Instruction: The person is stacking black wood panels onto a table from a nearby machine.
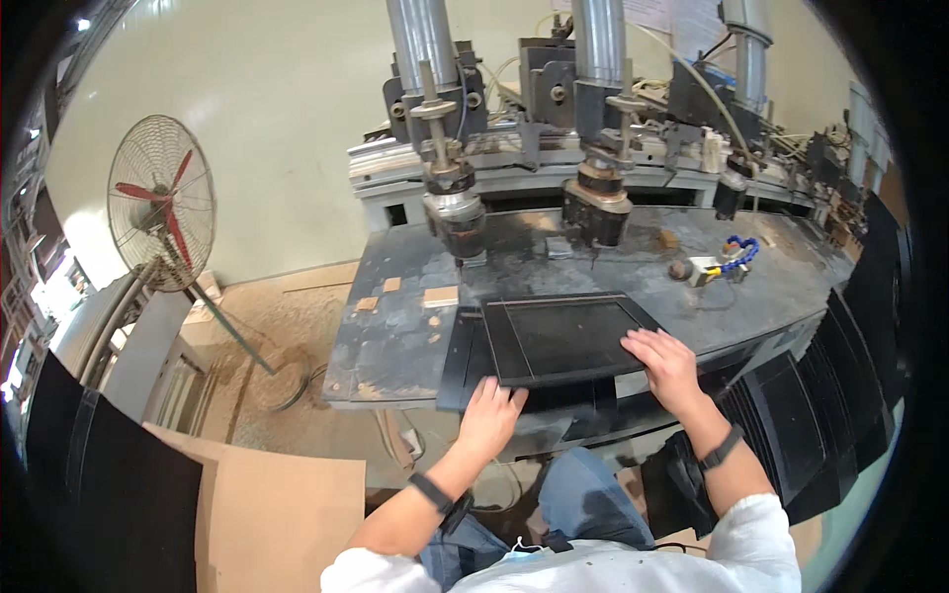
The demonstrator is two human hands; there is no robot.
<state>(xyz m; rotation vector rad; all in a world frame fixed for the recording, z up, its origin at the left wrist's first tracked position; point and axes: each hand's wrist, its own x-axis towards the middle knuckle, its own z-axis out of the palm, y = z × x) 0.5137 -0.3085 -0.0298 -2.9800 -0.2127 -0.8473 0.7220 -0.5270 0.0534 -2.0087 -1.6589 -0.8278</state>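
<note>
A black framed panel [573, 336], shaped like a cabinet door with a recessed middle, lies tilted over the near edge of the machine table. Another black panel [458, 364] shows partly from under its left side. My right hand [668, 368] grips the upper panel's right edge, fingers on top and thumb hidden beneath. At the near left corner, where the two panels overlap, my left hand [492, 417] is closed on the edge; its fingertips lie on top. Which panel its thumb presses cannot be made out.
Drill heads [460, 222] on metal columns hang over the worktable [390, 336]. Small wood blocks [441, 296] and a blue jointed hose [736, 259] lie on it. Stacked black panels [791, 425] stand at right, cardboard [287, 514] at lower left. A caged fan [161, 203] stands far left.
</note>
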